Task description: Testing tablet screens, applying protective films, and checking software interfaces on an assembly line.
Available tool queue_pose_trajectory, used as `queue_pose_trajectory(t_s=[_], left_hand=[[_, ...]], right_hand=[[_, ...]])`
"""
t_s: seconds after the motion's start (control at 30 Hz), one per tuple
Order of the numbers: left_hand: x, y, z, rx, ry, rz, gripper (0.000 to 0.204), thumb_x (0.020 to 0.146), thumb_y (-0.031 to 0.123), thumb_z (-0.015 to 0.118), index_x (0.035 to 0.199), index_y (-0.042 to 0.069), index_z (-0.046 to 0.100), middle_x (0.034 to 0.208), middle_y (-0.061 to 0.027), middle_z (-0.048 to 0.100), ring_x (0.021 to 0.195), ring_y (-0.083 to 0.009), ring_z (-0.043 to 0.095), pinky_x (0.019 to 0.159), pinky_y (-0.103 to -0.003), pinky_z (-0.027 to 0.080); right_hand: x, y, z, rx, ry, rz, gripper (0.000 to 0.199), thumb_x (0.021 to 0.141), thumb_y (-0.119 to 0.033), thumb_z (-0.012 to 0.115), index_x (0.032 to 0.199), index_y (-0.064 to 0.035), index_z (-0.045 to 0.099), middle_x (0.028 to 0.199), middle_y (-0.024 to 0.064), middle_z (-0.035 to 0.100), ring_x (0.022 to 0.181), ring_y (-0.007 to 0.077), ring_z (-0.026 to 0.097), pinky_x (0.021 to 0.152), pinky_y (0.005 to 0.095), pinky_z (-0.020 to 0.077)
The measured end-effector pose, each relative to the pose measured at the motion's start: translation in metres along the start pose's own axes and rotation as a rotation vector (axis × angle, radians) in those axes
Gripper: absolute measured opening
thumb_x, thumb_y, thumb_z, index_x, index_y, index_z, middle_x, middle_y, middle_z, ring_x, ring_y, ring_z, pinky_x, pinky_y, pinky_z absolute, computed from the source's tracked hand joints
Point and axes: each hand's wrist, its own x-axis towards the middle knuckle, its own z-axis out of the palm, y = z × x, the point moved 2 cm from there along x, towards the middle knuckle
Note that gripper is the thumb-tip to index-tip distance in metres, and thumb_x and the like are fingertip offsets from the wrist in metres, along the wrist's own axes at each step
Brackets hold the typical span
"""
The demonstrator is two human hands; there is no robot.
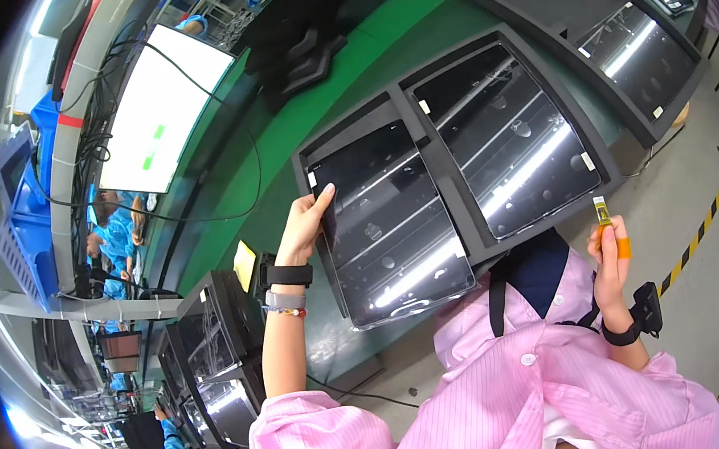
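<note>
My left hand [305, 222] grips the left edge of a glossy black display panel [389, 248], thumb on top, the other fingers hidden underneath. This panel lies askew over the left recess of a black foam tray [407, 111], and its near edge overhangs the tray. In the right recess rests a second glossy panel [501, 131] with small white labels at its edges. Right of the tray, my right hand [609, 270] is closed on a small yellow strip with a pale tip [602, 211], held upright. Something orange [623, 248] covers one of its fingers.
Another foam tray with a panel [639, 55] stands at the far right. Black foam pieces [294, 57] lie on the green bench behind. A bright monitor [165, 105] with loose cables stands at the left, near stacked trays [211, 332]. Several people in blue work farther off.
</note>
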Motion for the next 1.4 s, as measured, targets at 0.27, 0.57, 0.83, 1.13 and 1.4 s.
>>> queue_pose_trajectory(t_s=[0.27,0.57,0.83,1.13,1.4], left_hand=[[-0.044,0.066,0.056,0.923,0.4,0.73,0.052,0.083,0.026,0.061,0.119,-0.01,0.045,0.113,-0.03,0.053,0.107,-0.0391,0.053,0.09,-0.037,0.043],[-0.02,0.092,0.195,0.983,0.192,0.617,0.06,0.089,0.039,0.049,0.123,-0.009,0.04,0.09,-0.0261,0.06,0.086,-0.038,0.057,0.071,-0.044,0.043],[-0.004,0.101,0.18,-0.064,0.095,0.157,0.06,0.081,0.032,0.068,0.118,-0.008,0.042,0.088,-0.009,0.062,0.08,-0.0132,0.059,0.069,-0.024,0.045],[-0.009,0.154,0.179,-0.344,-0.205,0.332,0.035,0.084,0.008,0.061,0.113,0.0,0.045,0.101,-0.0121,0.06,0.088,-0.0151,0.058,0.078,-0.027,0.046],[-0.035,0.261,0.155,0.401,-0.636,0.726,0.023,0.087,0.013,0.057,0.104,-0.003,0.057,0.082,-0.0001,0.057,0.076,-0.0061,0.051,0.067,-0.022,0.042]], right_hand=[[0.02,-0.004,-0.018,-0.039,0.171,-0.134,0.021,0.097,-0.022,0.032,0.086,-0.0069,0.041,0.076,0.0026,0.046,0.067,0.0084,0.042,0.062,0.0218,0.0325],[0.078,0.013,-0.013,-0.137,0.198,-0.329,0.024,0.097,-0.017,0.027,0.092,-0.001,0.045,0.098,0.0123,0.059,0.107,0.0246,0.054,0.081,0.028,0.0363],[0.076,0.007,-0.012,-0.047,0.214,-0.27,0.024,0.097,-0.016,0.029,0.089,-0.0002,0.044,0.088,0.0119,0.06,0.097,0.0243,0.059,0.074,0.0285,0.0404],[0.072,0.014,-0.034,0.214,0.23,-0.225,0.024,0.099,-0.023,0.029,0.082,-0.0067,0.036,0.086,0.0105,0.057,0.097,0.0244,0.057,0.087,0.0323,0.0385],[0.042,0.002,-0.068,0.322,0.305,-0.067,0.021,0.097,-0.023,0.035,0.083,-0.0082,0.04,0.068,-0.0021,0.038,0.056,0.0031,0.029,0.05,0.019,0.0247]])
